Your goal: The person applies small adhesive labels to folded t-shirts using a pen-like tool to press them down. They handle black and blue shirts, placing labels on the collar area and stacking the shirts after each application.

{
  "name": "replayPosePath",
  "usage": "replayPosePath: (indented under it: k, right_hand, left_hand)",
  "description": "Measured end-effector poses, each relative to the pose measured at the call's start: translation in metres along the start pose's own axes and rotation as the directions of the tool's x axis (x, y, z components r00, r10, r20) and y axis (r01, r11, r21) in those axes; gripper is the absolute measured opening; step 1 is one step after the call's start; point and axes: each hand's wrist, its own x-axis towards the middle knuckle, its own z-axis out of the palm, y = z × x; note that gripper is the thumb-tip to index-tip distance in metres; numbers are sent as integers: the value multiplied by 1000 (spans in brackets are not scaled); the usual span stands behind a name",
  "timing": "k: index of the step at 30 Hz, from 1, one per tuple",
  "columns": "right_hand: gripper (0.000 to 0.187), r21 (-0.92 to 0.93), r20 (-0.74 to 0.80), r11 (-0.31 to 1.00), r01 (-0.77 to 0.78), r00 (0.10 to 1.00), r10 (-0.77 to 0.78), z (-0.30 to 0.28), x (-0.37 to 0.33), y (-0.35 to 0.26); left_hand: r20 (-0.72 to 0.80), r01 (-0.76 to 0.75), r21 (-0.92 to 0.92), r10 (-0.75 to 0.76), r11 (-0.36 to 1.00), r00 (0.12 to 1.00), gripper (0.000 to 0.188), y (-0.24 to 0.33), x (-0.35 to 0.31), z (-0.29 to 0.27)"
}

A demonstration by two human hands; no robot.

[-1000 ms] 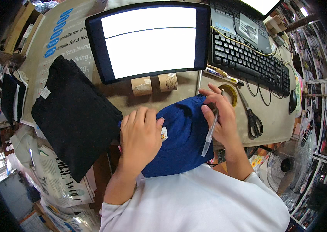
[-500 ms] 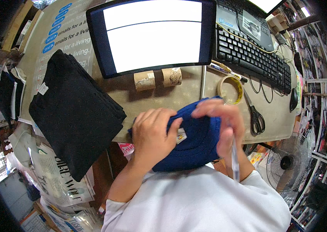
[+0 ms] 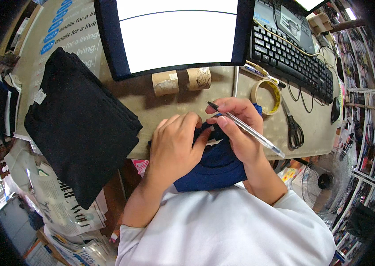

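A folded dark blue fabric garment (image 3: 212,173) lies against my lap at the table's front edge. My left hand (image 3: 174,144) is closed on its left side, with the thumb pressed over the top. Between the thumb and fingers of my right hand (image 3: 245,133) is a clear-barrelled ballpoint pen (image 3: 256,134). Its dark tip points up and to the left, above the fabric, apart from it. A small white label (image 3: 214,142) on the garment shows partly between the hands. The right hand's lower fingers rest on or close over the fabric; exact contact is hidden.
Folded black garments (image 3: 81,128) are stacked at left. Behind my hands are a monitor (image 3: 178,37), two cardboard cores (image 3: 165,84), a tape roll (image 3: 266,96) and scissors (image 3: 294,131). A keyboard (image 3: 289,66) and mouse (image 3: 336,111) lie right, with a fan (image 3: 327,181) below.
My right hand has come left and closer to my left hand over the label. The pen has swung from hanging downward to slanting across the fingers, tip up-left. The view has shifted slightly.
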Motion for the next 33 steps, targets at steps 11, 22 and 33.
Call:
replayPosePath:
  k: [11, 22, 33]
  right_hand:
    - [28, -630, 31, 747, 213, 968, -249, -7, -5, -3]
    - [29, -608, 94, 742, 282, 954, -285, -3, 1, -4]
    - [27, -644, 104, 722, 254, 964, -245, -3, 0, -6]
  left_hand:
    - [36, 15, -72, -12, 997, 999, 18, -8, -3, -3]
    - [74, 23, -116, -14, 993, 997, 16, -10, -2, -5]
    - [63, 9, -112, -2, 994, 998, 15, -10, -2, -4]
